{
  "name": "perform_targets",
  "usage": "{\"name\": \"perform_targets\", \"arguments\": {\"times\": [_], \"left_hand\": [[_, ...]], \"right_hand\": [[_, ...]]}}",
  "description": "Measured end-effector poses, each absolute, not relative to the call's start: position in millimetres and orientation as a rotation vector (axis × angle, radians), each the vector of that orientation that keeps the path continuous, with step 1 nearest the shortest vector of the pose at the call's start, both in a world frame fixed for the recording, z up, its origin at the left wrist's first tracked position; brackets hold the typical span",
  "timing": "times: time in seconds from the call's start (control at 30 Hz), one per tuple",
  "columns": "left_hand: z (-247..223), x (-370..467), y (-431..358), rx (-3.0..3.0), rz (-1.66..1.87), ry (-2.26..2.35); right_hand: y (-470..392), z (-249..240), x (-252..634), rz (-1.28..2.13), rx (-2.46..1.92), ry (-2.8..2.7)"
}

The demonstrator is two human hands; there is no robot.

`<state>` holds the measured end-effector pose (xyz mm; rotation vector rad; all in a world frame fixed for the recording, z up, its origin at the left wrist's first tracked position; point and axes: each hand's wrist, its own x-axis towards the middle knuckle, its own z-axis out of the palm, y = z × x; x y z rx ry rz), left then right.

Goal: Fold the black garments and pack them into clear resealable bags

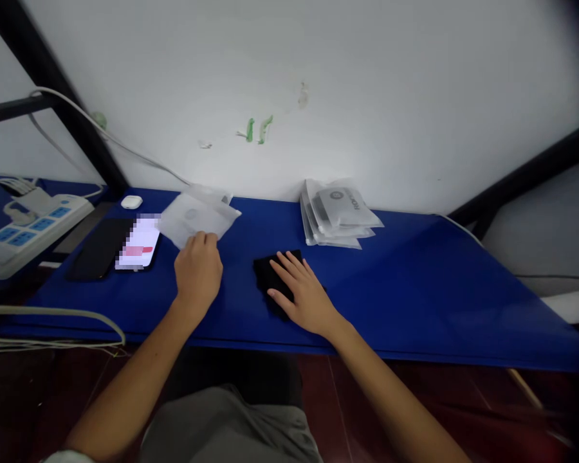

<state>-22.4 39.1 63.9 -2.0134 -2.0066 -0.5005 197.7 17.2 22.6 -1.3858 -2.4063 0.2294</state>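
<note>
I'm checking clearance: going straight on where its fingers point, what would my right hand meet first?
Past the black cloth beneath it, your right hand would probably meet the white wall first; depth is unclear.

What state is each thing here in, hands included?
Left hand: closed on frosted bag
Frosted bag: gripped at near edge
Right hand: open, resting on black cloth
Black cloth: lying flat
Stacked bags: piled unevenly
Phone: screen lit
Black slab: unlit
Earbud case: shut
Power strip: plugs inserted
</note>
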Motion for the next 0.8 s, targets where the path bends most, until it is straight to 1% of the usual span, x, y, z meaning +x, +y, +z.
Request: {"name": "perform_targets", "arguments": {"times": [0.17, 0.27, 0.37, 0.53, 0.8], "left_hand": [[53, -20, 30, -2.222, -0.553, -1.744], [44, -29, 32, -2.209, -0.507, -1.818], [44, -30, 33, -2.157, -0.532, -1.942], [57, -4, 21, -2.389, -0.616, -1.835], [57, 20, 29, -2.502, -0.410, -1.902]], "right_hand": [[15, 23, 199, 0.225, -1.388, -2.403], [13, 22, 200, 0.218, -1.400, -2.403], [11, 21, 200, 0.210, -1.400, -2.398], [11, 23, 200, 0.217, -1.395, -2.393], [11, 23, 200, 0.211, -1.383, -2.388]]}}
